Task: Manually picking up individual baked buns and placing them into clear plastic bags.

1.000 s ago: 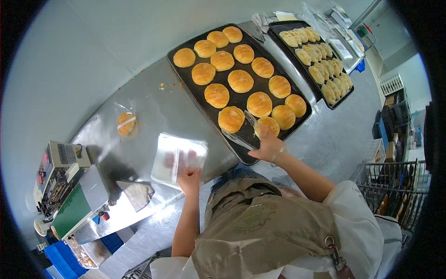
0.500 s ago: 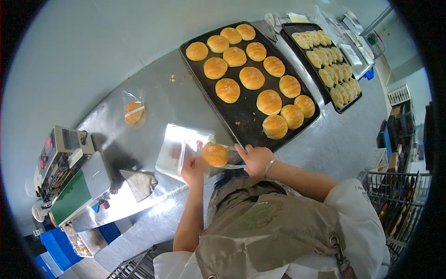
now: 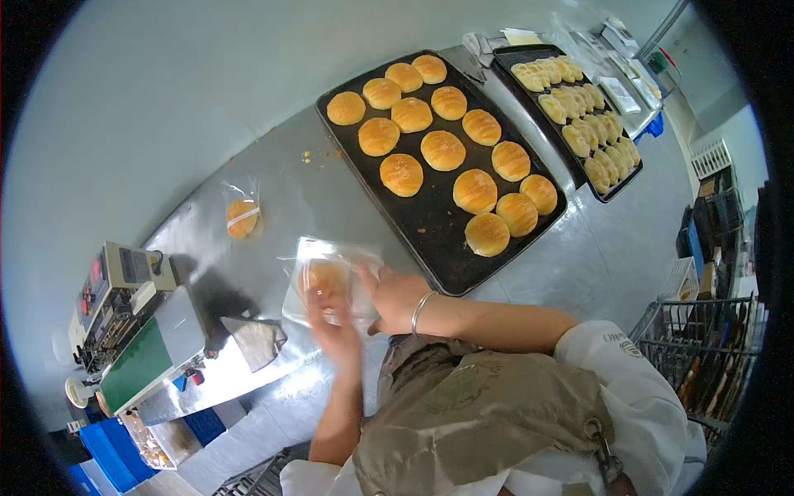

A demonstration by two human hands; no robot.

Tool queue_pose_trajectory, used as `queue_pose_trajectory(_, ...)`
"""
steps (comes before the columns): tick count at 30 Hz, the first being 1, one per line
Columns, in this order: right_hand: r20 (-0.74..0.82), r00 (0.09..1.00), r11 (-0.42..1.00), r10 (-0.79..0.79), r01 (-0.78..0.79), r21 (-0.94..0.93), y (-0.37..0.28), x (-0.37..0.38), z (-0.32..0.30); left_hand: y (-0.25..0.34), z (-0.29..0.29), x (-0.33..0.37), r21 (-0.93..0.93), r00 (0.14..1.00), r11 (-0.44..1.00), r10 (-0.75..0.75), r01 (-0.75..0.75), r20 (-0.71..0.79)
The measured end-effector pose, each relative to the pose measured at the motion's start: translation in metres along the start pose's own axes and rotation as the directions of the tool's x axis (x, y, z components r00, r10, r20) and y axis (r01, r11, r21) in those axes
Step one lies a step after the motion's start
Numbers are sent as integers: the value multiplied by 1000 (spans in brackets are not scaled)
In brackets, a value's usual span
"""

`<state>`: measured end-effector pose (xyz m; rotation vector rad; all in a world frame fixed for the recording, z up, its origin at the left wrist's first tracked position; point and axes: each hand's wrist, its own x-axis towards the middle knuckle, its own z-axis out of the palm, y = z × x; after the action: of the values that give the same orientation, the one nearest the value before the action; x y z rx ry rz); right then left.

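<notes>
A golden bun (image 3: 324, 279) in a clear plastic bag is over a stack of clear bags on the metal table. My left hand (image 3: 337, 329), smeared by motion, has its fingers closed at the near side of this bagged bun. Just right of it is my right hand (image 3: 397, 299), wearing a bracelet. Its index finger reaches over the clear bags (image 3: 294, 307) and its thumb is apart, with nothing seen between them. Another bagged bun (image 3: 242, 219) with a white band lies farther left on the table.
A black tray (image 3: 430, 248) of golden buns lies beyond my right hand. Behind it stands a second tray (image 3: 542, 112) of pale shaped pieces. At left are a sealing machine (image 3: 124, 281) with a green belt and a grey cloth (image 3: 255, 342). A wire rack (image 3: 699, 331) stands at right.
The bun in its bag has moved left, over the bag stack, with my left hand. My right hand has left the bag's edge and shifted left and nearer. The view has tilted slightly.
</notes>
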<state>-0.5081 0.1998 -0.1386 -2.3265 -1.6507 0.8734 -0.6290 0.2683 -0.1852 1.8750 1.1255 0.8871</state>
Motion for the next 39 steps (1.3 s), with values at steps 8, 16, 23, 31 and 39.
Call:
queue_pose_trajectory(8,-182,879,897,441,-436,67,102,11,-36,-25,-78,140,-217,919,970,-185,113,-348)
queue_pose_trajectory(16,-211,778,805,592,-581,117,141,75,22,-71,49,-23,566,900,711,242,-419,363)
queue_pose_trajectory(23,83,950,543,301,-242,804,174,41,-18,-104,42,-25,315,943,915,158,-251,291)
queue_pose_trajectory(31,-21,989,989,-145,145,17,98,-44,-2,-119,39,-12,155,864,889,-457,432,211)
queue_pose_trajectory(39,171,984,970,-45,84,-228,47,-17,5,-32,14,-1,161,962,982,49,-95,267)
